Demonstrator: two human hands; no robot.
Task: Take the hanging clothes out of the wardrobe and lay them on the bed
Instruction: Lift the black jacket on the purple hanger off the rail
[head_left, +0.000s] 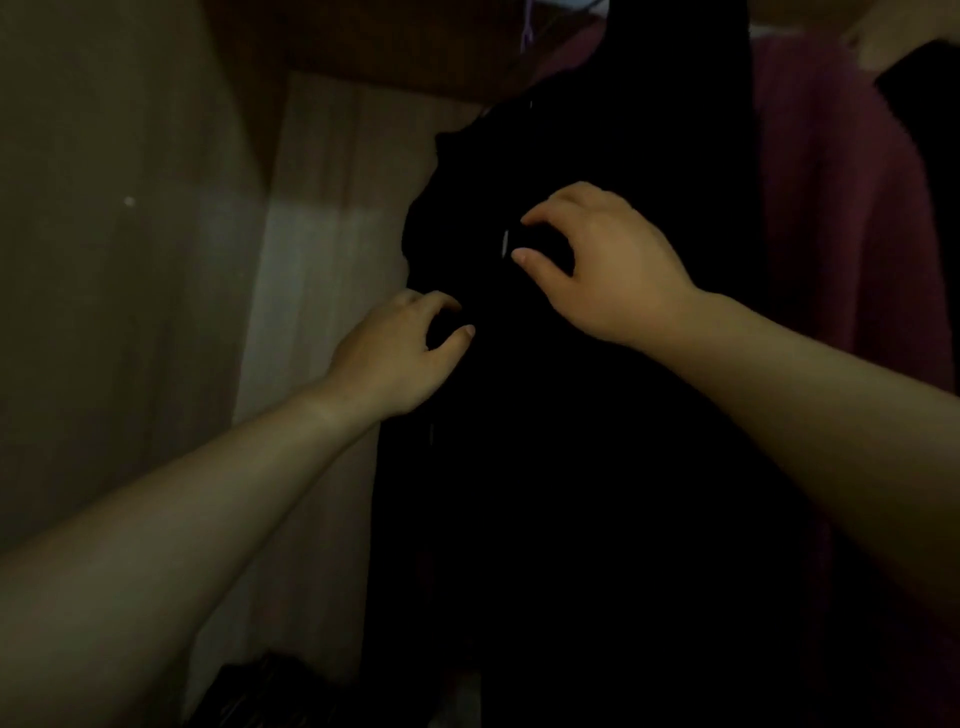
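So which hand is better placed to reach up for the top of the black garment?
Right, probably. The right hand sits higher on the black garment, nearer its top; the left hand is lower, at the garment's left edge, better for steadying the fabric.

Dim inside of a wardrobe (249, 156), colours muted and edges soft. At left, a tall side panel (104, 312) in pale beige wood grain, darker toward the bottom, marked by one small light spot (129, 201). Next to it, joined at an inner corner, a lighter back panel (332, 156) with fine vertical grain. Across that panel, a brighter patch of light (337, 228) with a fairly sharp upper edge, shadow above, a paler wash below. Overhead, a dark brown top board (389, 36), slanting down toward the corner in the wide-angle view. Low by the bottom edge, a dark ridged shape (270, 686), too dim to name
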